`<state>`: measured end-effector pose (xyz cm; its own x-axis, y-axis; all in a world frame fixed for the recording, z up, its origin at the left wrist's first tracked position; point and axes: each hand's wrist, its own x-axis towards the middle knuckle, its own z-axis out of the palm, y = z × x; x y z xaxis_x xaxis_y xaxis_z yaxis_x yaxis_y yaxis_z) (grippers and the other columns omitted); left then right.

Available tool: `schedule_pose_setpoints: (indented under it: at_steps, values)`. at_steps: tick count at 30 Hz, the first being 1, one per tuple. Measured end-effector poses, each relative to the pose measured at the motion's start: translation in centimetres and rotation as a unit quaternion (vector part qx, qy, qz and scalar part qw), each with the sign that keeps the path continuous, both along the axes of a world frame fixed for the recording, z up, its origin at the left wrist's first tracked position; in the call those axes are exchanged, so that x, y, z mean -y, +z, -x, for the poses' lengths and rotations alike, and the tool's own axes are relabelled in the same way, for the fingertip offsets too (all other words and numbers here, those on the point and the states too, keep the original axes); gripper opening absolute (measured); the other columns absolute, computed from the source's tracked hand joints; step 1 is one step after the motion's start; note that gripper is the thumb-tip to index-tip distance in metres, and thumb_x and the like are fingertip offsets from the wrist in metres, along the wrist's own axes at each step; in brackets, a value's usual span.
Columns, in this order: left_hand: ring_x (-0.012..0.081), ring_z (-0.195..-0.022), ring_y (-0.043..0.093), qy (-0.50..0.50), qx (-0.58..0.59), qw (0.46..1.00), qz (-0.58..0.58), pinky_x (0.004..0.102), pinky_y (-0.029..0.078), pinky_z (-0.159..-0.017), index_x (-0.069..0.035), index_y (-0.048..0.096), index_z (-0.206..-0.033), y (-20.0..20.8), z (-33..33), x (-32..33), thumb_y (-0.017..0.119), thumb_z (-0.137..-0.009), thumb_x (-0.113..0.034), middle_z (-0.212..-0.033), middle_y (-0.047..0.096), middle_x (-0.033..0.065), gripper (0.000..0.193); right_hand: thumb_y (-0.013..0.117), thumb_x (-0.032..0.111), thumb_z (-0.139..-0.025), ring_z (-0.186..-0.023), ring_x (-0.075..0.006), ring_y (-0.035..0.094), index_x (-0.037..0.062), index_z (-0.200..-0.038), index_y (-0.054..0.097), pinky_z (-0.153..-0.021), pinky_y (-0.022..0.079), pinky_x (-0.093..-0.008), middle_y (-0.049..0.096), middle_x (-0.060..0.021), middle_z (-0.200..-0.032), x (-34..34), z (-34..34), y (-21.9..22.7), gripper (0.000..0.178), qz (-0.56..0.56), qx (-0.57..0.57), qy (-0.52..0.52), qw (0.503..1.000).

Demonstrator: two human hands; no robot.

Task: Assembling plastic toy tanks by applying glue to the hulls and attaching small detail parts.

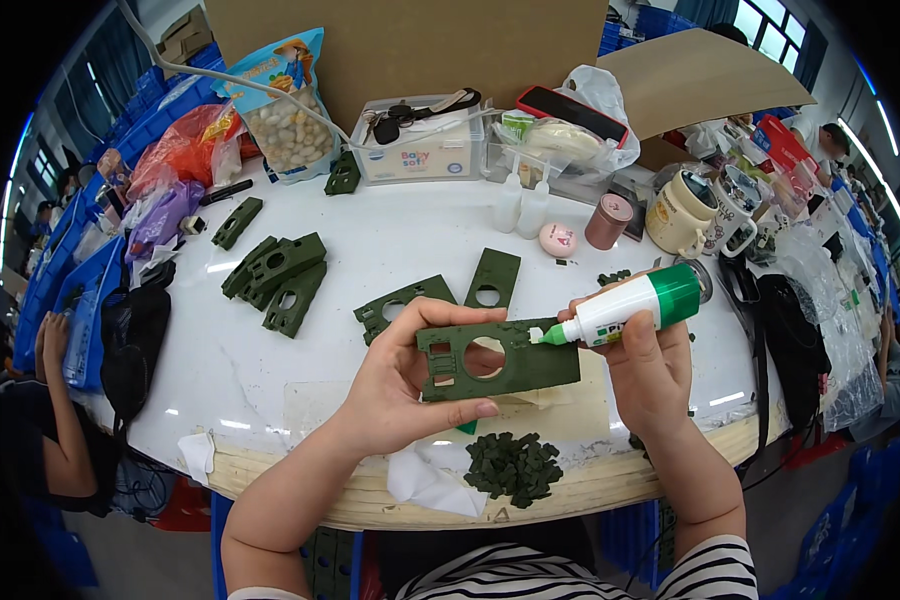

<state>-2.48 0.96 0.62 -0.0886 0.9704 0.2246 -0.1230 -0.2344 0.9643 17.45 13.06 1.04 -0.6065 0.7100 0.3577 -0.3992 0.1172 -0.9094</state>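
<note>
My left hand (390,385) grips a dark green plastic hull plate (540,375), a model-vehicle part with a large round hole and small slots at its left end. Fingers curl over its top edge, and the thumb presses along the bottom. In my right hand (650,370) is a white glue bottle (620,310) with a green base and green nozzle, tilted so its tip meets the plate's upper right area. A small white patch shows at the tip. Below the plate, a heap of tiny dark green pieces (515,470) lies near the table edge beside a white tissue (432,482).
More green hull plates lie on the white table (320,215): a stack (280,275) at left and two behind my hands, one a longer plate (493,278). Farther back stand a snack bag (290,110), a wipes box (420,150), and a cream mug (682,212). Another person's hand (52,345) shows at far left.
</note>
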Motion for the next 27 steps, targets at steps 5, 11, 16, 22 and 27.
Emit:
schedule_pose_setpoints:
  at_steps: [5,11,16,22,27]
  values:
    - [0.0251,-0.121,0.049,-0.029,0.182,0.983,-0.021,0.0404,0.045,-0.098,-0.006,0.037,-0.129,-1.2,0.4,-0.5,0.072,-0.079,-0.009,-0.134,0.045,0.0183,0.061,0.045,0.034,-0.098,-0.105,-0.0249,0.059,0.0054,-0.121,0.042,-0.084,0.049,-0.038,0.057,-0.013,-0.109,-0.1,0.0,0.2,0.037,0.064,-0.01,0.035,0.997]
    - [0.0266,-0.125,0.046,-0.202,0.22,0.951,0.075,0.0392,0.044,-0.098,-0.007,0.02,-0.144,-0.5,0.3,0.1,0.045,-0.098,-0.028,-0.136,0.043,0.0165,0.056,0.048,0.035,-0.096,-0.105,-0.0229,0.057,0.0039,-0.118,0.043,-0.086,0.045,-0.036,0.057,-0.012,-0.107,0.1,-0.1,0.5,0.038,-0.008,-0.029,-0.023,0.999]
    - [0.025,-0.126,0.044,-0.284,0.197,0.927,0.147,0.0373,0.044,-0.098,-0.006,0.022,-0.143,-0.7,-0.9,0.6,0.038,-0.1,-0.028,-0.137,0.042,0.0132,0.051,0.053,0.037,-0.094,-0.103,-0.0256,0.059,0.0012,-0.113,0.044,-0.091,0.045,-0.0411,0.058,-0.014,-0.104,0.5,0.1,0.2,0.041,-0.1,0.001,0.016,0.995]
    - [0.0217,-0.125,0.045,-0.291,0.194,0.922,0.166,0.0366,0.044,-0.098,-0.006,0.023,-0.142,-0.6,-1.0,0.7,0.038,-0.1,-0.029,-0.137,0.041,0.0124,0.05,0.055,0.038,-0.093,-0.097,-0.0268,0.063,-0.0014,-0.11,0.044,-0.087,0.051,-0.0405,0.06,-0.0166,-0.102,1.0,0.5,0.4,0.044,-0.148,0.038,0.015,0.988]
    - [0.0217,-0.124,0.045,-0.288,0.197,0.922,0.167,0.037,0.044,-0.098,-0.006,0.023,-0.142,-0.5,-1.0,0.7,0.038,-0.1,-0.03,-0.137,0.041,0.0127,0.051,0.064,0.017,-0.088,-0.098,-0.0199,0.062,-0.0033,-0.112,0.05,-0.082,0.051,-0.0306,0.059,-0.0176,-0.111,0.8,0.5,0.0,0.035,-0.156,0.0,0.05,0.986]
